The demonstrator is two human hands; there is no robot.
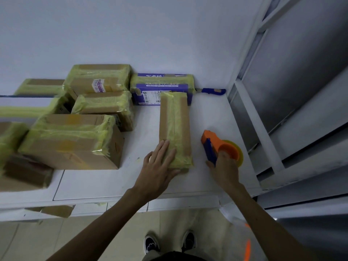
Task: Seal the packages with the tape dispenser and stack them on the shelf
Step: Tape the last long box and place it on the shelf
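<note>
A long narrow cardboard package (174, 121), wrapped lengthwise in yellowish tape, lies on the white table (116, 181). My left hand (159, 164) rests flat on its near end with the fingers straight. To its right, my right hand (224, 166) grips the orange and blue tape dispenser (216, 147), which carries a roll of yellowish tape (237, 153) and sits on the table apart from the package.
Several taped cardboard boxes (75, 140) crowd the table's left side. A purple taped box (162, 87) and a blue utility knife (212, 91) lie by the back wall. A grey metal shelf frame (263, 129) stands to the right. My shoes (169, 242) show on the tiled floor.
</note>
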